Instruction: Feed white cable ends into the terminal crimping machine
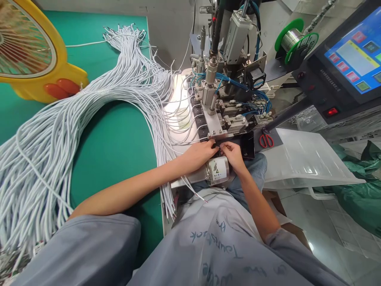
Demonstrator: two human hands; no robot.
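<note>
My left hand (203, 154) reaches in from the left, closed, with its fingertips at the front edge of a metal machine (214, 119). Just right of it, my right hand (233, 155) is pinched shut, thumb and fingers close to the left fingertips. Whatever lies between the fingers is small and dark, too small to name. Below both hands sits a block with a white label (218, 169). Several white cables (181, 113) run from the left into the machine's row of slots. A loose cable end (196, 194) hangs below my left wrist.
A large bundle of white cables (98, 93) curves across the green table mat (113, 139). A yellow fan (56, 59) stands at the upper left. To the right are red-handled scissors (266, 140), a dark tray (247, 146), a solder wire spool (293, 39) and a control screen (355, 55).
</note>
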